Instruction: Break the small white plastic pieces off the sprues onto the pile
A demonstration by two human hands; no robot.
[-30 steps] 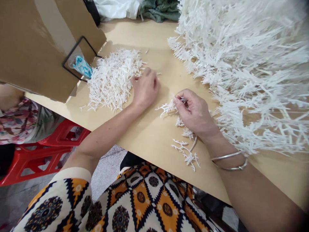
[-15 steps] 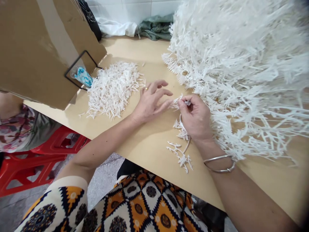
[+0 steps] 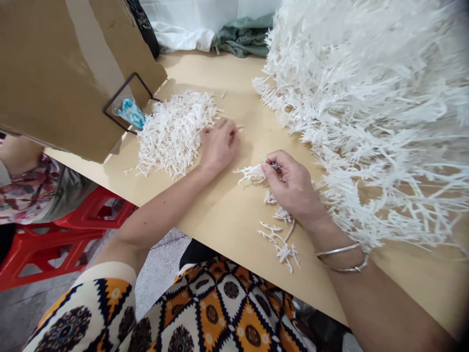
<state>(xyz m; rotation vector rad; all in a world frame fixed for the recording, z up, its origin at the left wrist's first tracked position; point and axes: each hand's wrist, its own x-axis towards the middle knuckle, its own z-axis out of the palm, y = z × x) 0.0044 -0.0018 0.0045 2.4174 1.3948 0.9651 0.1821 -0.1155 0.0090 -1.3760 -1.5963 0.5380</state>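
My right hand [image 3: 291,183] pinches a white branching plastic piece [image 3: 251,173] between thumb and fingers, its thin twigs pointing left. Something greyish shows inside the curled fingers, too small to name. Beneath that hand, more white branched sprigs [image 3: 280,242] hang or lie along a thin stem over the table. My left hand [image 3: 220,142] is slightly blurred, its fingers curled in, just right of a small heap of short white pieces [image 3: 176,134]. A thin pale tip shows by its fingers; I cannot make out what they hold.
A large mound of white branching pieces [image 3: 366,112] covers the right of the tan table [image 3: 205,210]. At the left stand a cardboard box [image 3: 54,73] and a black wire frame [image 3: 122,93] by a blue-and-white item [image 3: 132,112]. Cloths [image 3: 242,36] lie behind; a red stool [image 3: 47,249] stands below.
My left hand has moved left, away from the right hand to the small heap, and its spread fingers have curled. The piece in my right hand now sticks out further left.
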